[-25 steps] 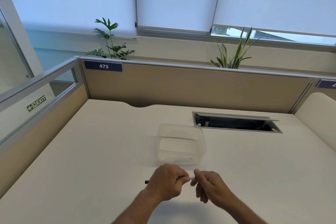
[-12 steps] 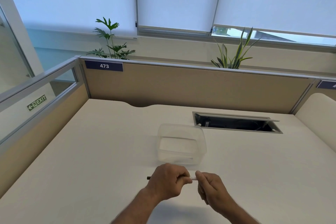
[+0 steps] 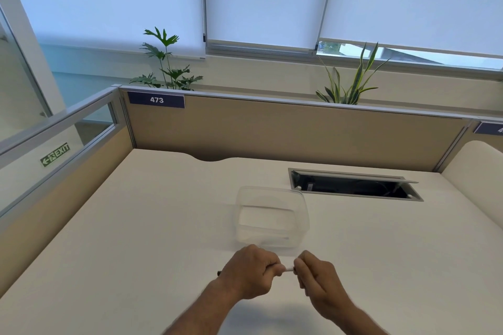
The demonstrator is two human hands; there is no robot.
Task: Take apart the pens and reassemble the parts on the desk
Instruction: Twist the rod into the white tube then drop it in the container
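Gripping a pen (image 3: 288,270) in my fisted left hand (image 3: 251,270), my right hand (image 3: 317,277) pinches its white end, clear plastic container (image 3: 272,216) at twelve o'clock.

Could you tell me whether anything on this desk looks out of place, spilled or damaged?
Nothing stands out. The clear container sits upright on the desk, and the left hand and right hand hold one pen.

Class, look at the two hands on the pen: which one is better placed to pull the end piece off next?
Likely the right hand: its fingertips pinch the pen's white end, while the left hand wraps the barrel.
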